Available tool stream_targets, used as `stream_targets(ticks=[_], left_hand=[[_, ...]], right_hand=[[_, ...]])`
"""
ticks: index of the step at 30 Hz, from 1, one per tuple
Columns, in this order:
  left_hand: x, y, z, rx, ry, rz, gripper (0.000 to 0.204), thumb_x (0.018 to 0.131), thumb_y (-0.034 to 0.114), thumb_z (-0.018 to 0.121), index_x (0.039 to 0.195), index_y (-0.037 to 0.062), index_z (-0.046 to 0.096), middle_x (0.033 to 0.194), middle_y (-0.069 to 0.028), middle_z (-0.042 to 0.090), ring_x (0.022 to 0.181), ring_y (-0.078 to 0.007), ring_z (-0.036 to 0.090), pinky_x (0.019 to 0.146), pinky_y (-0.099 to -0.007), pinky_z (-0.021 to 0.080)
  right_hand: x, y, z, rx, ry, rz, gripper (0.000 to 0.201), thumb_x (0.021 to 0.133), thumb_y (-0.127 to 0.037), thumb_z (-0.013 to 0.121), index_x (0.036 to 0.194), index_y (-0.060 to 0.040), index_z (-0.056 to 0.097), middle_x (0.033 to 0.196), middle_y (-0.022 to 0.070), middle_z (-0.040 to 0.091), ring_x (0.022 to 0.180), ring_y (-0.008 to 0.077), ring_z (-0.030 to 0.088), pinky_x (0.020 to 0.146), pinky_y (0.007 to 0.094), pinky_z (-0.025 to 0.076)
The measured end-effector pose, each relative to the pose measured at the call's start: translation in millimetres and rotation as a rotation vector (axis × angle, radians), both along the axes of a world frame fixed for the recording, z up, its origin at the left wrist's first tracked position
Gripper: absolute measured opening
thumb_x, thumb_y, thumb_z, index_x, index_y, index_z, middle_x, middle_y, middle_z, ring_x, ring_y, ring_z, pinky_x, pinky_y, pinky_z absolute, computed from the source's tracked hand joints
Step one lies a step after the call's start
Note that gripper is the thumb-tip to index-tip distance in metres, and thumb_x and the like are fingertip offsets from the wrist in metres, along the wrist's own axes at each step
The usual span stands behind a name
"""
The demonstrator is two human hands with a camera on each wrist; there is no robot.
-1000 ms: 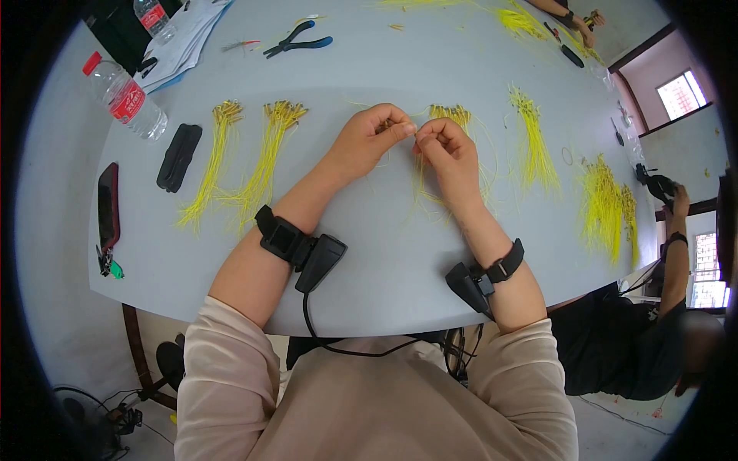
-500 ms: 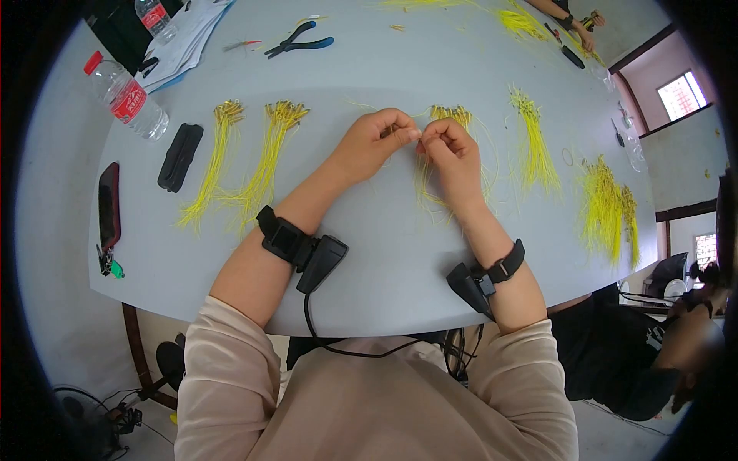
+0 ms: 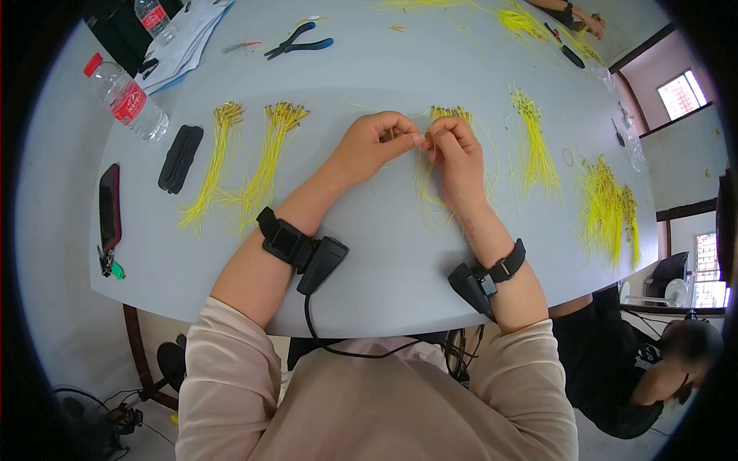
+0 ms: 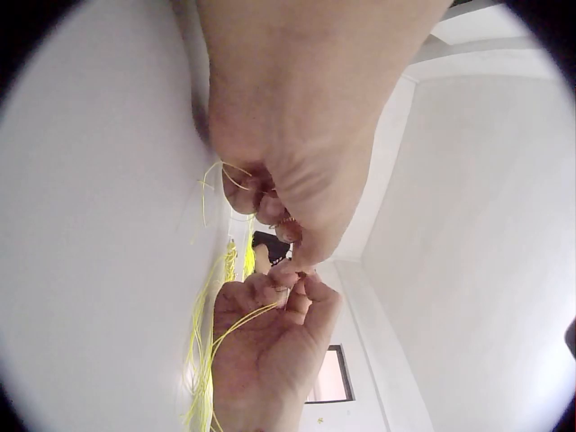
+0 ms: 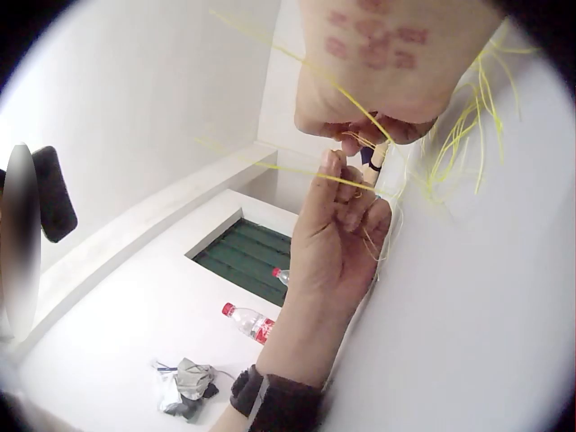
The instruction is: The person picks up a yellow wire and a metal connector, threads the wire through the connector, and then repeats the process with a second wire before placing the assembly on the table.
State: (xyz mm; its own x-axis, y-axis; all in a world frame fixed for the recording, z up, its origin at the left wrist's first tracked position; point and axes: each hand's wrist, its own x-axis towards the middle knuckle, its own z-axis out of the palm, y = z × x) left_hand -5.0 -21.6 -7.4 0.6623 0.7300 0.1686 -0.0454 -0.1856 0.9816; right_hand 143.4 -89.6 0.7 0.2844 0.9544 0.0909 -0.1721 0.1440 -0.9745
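Observation:
Both hands meet fingertip to fingertip above the table. My left hand [image 3: 377, 144] pinches with thumb and forefinger, its other fingers curled in; a yellow strand [image 4: 205, 193] trails out beside them in the left wrist view. The right hand [image 3: 461, 165] pinches a thin yellow cord [image 4: 256, 313] whose strands run back across its palm. The tiny piece between the fingertips is mostly hidden. Behind the right hand lies a bundle of yellow cords [image 3: 450, 113] with brass-coloured ends. In the right wrist view, a loose yellow cord [image 5: 306, 172] crosses in front of the left hand [image 5: 324, 243].
Two cord bundles [image 3: 280, 146] lie to the left, and more bundles [image 3: 534, 146] to the right. Blue-handled pliers [image 3: 300, 42], a black case [image 3: 181, 159], a water bottle [image 3: 127, 100] and papers [image 3: 181, 46] lie farther out. Another person [image 3: 615, 361] is at the right.
The two hands stay together, with the right fingers shifting slightly and the fingertips a little lower. The person at the right has lowered their arm and bent down.

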Motion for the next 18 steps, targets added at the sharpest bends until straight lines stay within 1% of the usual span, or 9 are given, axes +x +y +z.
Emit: stream_targets(ticks=[3,6,9,12,15,18], left_hand=[[1.0,0.7,-1.2,0.014,-0.018,0.090,0.013,0.083,0.017,0.063,0.088,0.0051,0.061,0.074,0.0062,0.054,0.065,-0.0009,0.044,0.059,-0.0171,0.036],[0.7,1.1,0.7,-0.014,-0.042,0.091,0.014,0.082,0.017,0.064,0.089,0.0047,0.061,0.077,0.0047,0.057,0.069,-0.0015,0.047,0.063,-0.0171,0.039],[0.0,1.5,0.7,-0.015,-0.067,0.064,0.014,0.082,0.016,0.064,0.090,0.0047,0.061,0.079,0.0037,0.058,0.071,-0.0020,0.049,0.065,-0.0175,0.040],[1.2,3.7,-2.8,-0.015,-0.094,0.088,0.014,0.082,0.016,0.065,0.090,0.0047,0.061,0.080,0.0032,0.058,0.071,-0.0023,0.049,0.066,-0.0179,0.040],[3.8,2.6,-3.6,-0.025,-0.161,0.127,0.015,0.079,0.017,0.067,0.085,0.0044,0.062,0.068,0.0053,0.053,0.062,-0.0022,0.043,0.056,-0.0174,0.035],[-0.8,3.0,0.4,-0.044,-0.062,0.075,0.013,0.082,0.015,0.064,0.089,0.0047,0.062,0.081,0.0028,0.059,0.073,-0.0029,0.050,0.067,-0.0187,0.041]], right_hand=[[0.0,0.6,0.5,0.006,0.033,-0.002,0.005,0.085,-0.009,0.053,0.086,-0.0046,0.055,0.069,-0.0008,0.054,0.065,0.0056,0.050,0.057,0.0188,0.036],[1.2,1.5,-2.1,0.014,0.027,0.009,0.005,0.085,-0.009,0.053,0.087,-0.0045,0.055,0.069,-0.0013,0.053,0.066,0.0059,0.050,0.057,0.0191,0.036],[-1.1,0.0,-0.1,0.015,-0.044,0.004,0.006,0.086,-0.009,0.053,0.088,-0.0042,0.055,0.070,-0.0013,0.054,0.066,0.0051,0.050,0.058,0.0189,0.037],[-2.6,-1.0,0.6,0.013,-0.125,0.018,0.007,0.086,-0.010,0.053,0.089,-0.0037,0.056,0.071,-0.0010,0.055,0.066,0.0044,0.050,0.058,0.0184,0.037],[-2.0,-1.7,1.3,0.006,-0.157,0.041,0.008,0.086,-0.011,0.053,0.089,-0.0035,0.056,0.072,-0.0008,0.056,0.065,0.0039,0.049,0.058,0.0182,0.037],[-3.8,-2.2,3.8,-0.006,-0.151,0.035,0.008,0.086,-0.011,0.054,0.089,-0.0035,0.056,0.071,-0.0011,0.056,0.065,0.0038,0.050,0.058,0.0181,0.037]])
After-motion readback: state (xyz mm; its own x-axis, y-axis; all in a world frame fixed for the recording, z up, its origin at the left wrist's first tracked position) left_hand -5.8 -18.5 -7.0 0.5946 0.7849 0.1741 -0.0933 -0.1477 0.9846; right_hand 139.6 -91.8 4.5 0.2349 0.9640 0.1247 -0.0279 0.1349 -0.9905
